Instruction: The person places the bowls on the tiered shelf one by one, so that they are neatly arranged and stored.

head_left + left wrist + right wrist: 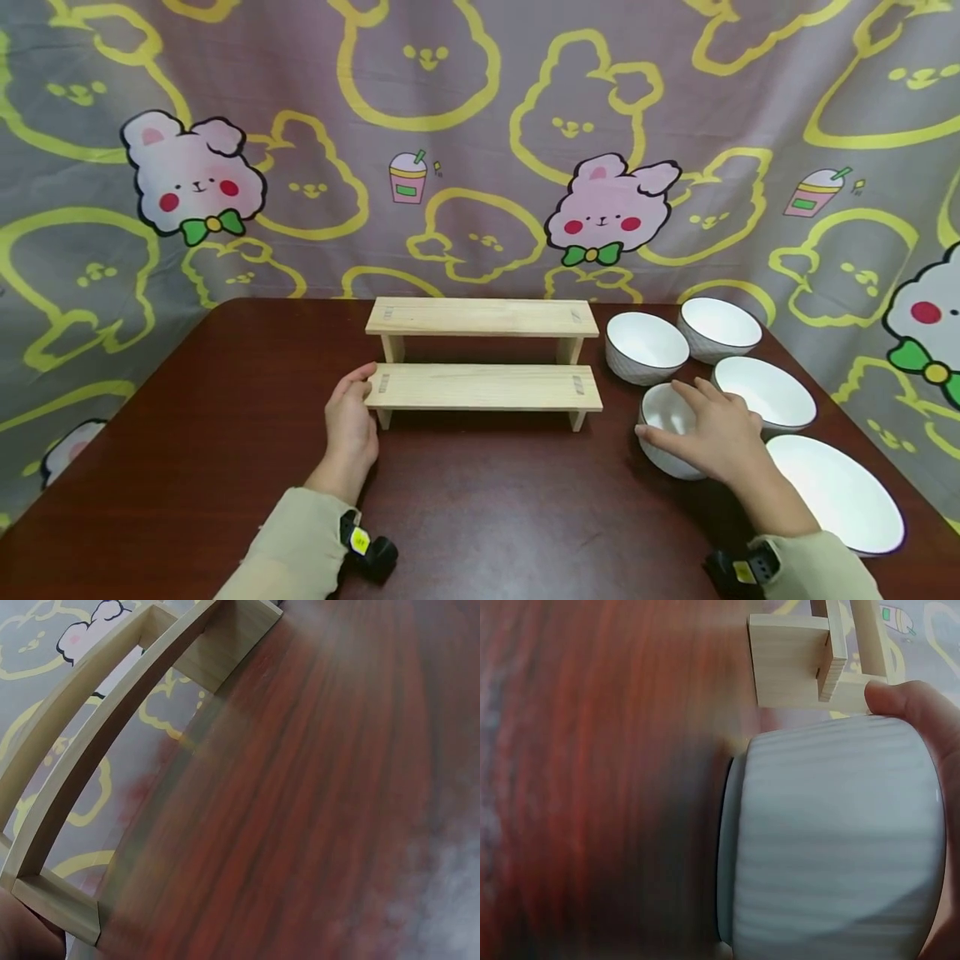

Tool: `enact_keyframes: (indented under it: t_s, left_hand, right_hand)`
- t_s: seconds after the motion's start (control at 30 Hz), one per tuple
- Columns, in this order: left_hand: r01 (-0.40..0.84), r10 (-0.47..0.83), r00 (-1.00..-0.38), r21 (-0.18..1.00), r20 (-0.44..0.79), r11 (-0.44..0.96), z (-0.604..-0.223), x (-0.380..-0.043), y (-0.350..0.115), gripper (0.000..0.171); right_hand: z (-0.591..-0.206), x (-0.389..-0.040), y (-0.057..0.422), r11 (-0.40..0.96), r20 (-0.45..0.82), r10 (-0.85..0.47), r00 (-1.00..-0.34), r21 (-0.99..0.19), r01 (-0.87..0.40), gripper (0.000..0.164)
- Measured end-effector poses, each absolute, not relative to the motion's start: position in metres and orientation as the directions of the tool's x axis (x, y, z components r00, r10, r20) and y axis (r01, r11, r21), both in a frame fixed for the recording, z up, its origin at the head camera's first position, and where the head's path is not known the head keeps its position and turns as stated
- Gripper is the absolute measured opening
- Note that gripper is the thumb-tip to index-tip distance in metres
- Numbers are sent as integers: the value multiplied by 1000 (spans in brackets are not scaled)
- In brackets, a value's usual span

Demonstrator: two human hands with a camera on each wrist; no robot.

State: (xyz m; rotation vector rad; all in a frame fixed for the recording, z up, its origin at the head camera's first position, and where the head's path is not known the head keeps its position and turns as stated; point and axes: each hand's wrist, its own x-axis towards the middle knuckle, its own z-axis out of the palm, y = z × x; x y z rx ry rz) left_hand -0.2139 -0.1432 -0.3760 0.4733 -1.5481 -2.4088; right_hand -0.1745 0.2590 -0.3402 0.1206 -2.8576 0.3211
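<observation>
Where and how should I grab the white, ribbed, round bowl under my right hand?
The white, ribbed, round bowl is probably best held by opposite sides of its rim, coming down from above: its mouth faces up, and its wall widens above a narrower foot.

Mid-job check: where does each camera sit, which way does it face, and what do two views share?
Head: worn on the head, facing forward and down at the shelves, bowls and table; left hand, right hand and sleeves show.
Left wrist: worn there, facing along the shelves from their left end; part of the left hand shows lower left.
Right wrist: worn there, facing the touched bowl side-on, shelves beyond; part of the right hand shows at the right edge.
Shared: both wrist views show shelves and table.
</observation>
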Motion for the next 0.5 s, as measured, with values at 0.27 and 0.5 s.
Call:
enact_keyframes:
  t_s: [0.27,0.5]
  left_hand:
    - [15,-368,-920,925,-137,-380,-376,-215,-144,34]
    - [22,-379,-916,925,-134,-379,-376,-215,-144,32]
  right_hand:
    - [-341,-175,260,974,286,-49,-957,-197,-109,83]
    - [-338,-175,259,976,284,-41,-958,-194,-99,84]
